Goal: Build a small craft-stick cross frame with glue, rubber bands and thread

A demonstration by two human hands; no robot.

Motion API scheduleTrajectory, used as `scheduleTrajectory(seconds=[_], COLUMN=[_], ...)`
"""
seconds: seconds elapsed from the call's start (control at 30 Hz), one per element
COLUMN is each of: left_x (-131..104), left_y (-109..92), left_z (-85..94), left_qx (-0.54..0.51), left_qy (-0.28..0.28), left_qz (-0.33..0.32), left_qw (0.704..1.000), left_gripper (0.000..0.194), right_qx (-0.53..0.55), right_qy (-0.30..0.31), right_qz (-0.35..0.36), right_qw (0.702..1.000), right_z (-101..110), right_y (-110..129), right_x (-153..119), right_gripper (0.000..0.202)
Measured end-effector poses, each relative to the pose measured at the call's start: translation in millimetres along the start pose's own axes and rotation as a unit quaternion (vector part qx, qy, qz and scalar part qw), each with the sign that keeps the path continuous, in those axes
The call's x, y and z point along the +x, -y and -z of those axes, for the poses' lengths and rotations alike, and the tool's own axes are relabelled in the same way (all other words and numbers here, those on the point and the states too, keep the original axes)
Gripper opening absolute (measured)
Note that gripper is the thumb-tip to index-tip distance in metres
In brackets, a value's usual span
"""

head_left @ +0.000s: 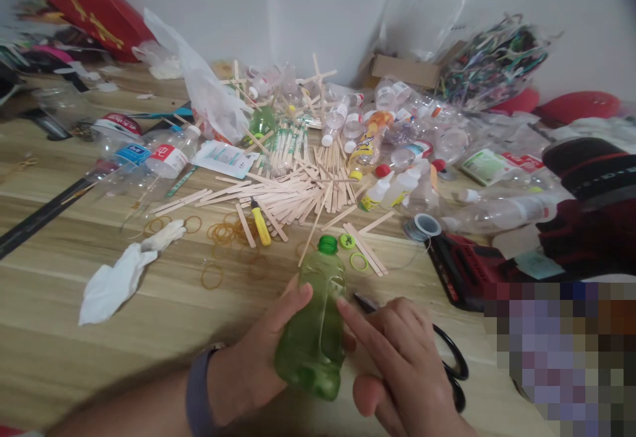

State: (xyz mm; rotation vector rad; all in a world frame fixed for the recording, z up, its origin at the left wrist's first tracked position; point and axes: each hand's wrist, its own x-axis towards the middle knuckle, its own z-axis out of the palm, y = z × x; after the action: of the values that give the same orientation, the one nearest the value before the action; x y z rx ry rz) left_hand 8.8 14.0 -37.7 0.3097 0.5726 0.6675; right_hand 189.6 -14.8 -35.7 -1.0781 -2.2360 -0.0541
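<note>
My left hand (258, 357) grips a green plastic bottle (315, 331) lying on its side on the wooden table (99, 357), its green cap pointing away from me. My right hand (397, 357) holds black-handled scissors (454, 364); its forefinger touches the bottle's side, and a blade tip shows beside the bottle. A green cap (346, 241) and a green ring (358, 261) lie just beyond the bottle.
A heap of wooden craft sticks (293, 192), a yellow utility knife (260, 222), rubber bands (223, 233), a crumpled tissue (119, 278), several clear empty bottles (497, 212), a wire spool (422, 227) and a red box (464, 268) lie around.
</note>
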Motion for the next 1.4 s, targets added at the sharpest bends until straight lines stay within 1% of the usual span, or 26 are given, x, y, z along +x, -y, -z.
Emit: scheduleTrajectory(seconds=[0.03, 0.1, 0.2, 0.33, 0.37, 0.43, 0.53, 0.6, 0.67, 0.77, 0.87, 0.93, 1.0, 1.13, 1.23, 1.27, 1.3, 1.4], left_x=[0, -1, 0, 0, 0, 0, 1, 1, 2, 2, 4, 5, 6, 4, 2, 2, 2, 2], left_y=[0, 0, 2, 2, 2, 1, 2, 2, 3, 4, 5, 7, 8, 7, 4, 4, 3, 3], left_z=[-1.1, -2.3, -1.7, -1.8, -1.7, 0.1, 6.2, 9.6, 10.2, 7.6, 7.3, 9.7, 12.6, 12.4, 8.0, 6.8, 5.8, 3.7], left_qx=[-0.009, -0.032, -0.032, -0.048, -0.054, -0.067, -0.081, -0.082, -0.090, -0.101, -0.101, -0.098, -0.105, -0.126, -0.101, -0.093, -0.090, -0.088], left_qy=[-0.003, -0.016, -0.003, 0.015, 0.023, 0.037, 0.019, 0.004, 0.004, 0.040, 0.075, 0.081, 0.066, 0.012, -0.016, -0.020, -0.020, 0.002], left_qz=[-0.015, -0.020, -0.004, -0.018, -0.008, 0.034, 0.080, 0.084, 0.069, 0.040, 0.051, 0.065, 0.072, 0.087, 0.094, 0.093, 0.087, 0.045], left_qw=[1.000, 0.999, 0.999, 0.999, 0.998, 0.996, 0.993, 0.993, 0.994, 0.993, 0.991, 0.990, 0.990, 0.988, 0.990, 0.991, 0.992, 0.995], left_gripper=[0.027, 0.030, 0.033, 0.031, 0.029, 0.028, 0.039, 0.042, 0.037, 0.027, 0.029, 0.032, 0.034, 0.037, 0.050, 0.052, 0.050, 0.027], right_qx=[0.002, -0.003, -0.023, -0.036, -0.034, -0.028, -0.018, -0.007, 0.001, 0.000, -0.015, -0.028, -0.037, -0.023, -0.011, -0.008, -0.004, 0.003], right_qy=[0.001, 0.003, 0.010, 0.012, 0.010, 0.004, -0.005, -0.004, 0.002, 0.005, 0.003, 0.006, 0.009, 0.006, -0.002, -0.001, 0.005, 0.021], right_qz=[0.002, -0.001, -0.017, -0.019, -0.014, -0.005, 0.002, 0.013, 0.022, 0.013, -0.001, -0.001, 0.003, -0.006, -0.003, 0.002, 0.006, 0.001], right_qw=[1.000, 1.000, 1.000, 0.999, 0.999, 1.000, 1.000, 1.000, 1.000, 1.000, 1.000, 1.000, 0.999, 1.000, 1.000, 1.000, 1.000, 1.000], right_z=[-1, -2, -3, -1, 0, 2, 4, 4, 2, 0, -1, -1, 0, 2, 2, 2, 1, -2], right_y=[0, -2, -4, -5, -5, -4, -2, -1, -1, -3, -5, -5, -5, -4, -3, -3, -3, -4], right_x=[-1, -3, -8, -8, -6, -2, 2, 4, 4, 3, 2, 1, 1, 1, 3, 4, 5, 7], right_gripper=[0.059, 0.055, 0.050, 0.048, 0.049, 0.052, 0.055, 0.055, 0.053, 0.050, 0.049, 0.049, 0.051, 0.055, 0.057, 0.057, 0.057, 0.055])
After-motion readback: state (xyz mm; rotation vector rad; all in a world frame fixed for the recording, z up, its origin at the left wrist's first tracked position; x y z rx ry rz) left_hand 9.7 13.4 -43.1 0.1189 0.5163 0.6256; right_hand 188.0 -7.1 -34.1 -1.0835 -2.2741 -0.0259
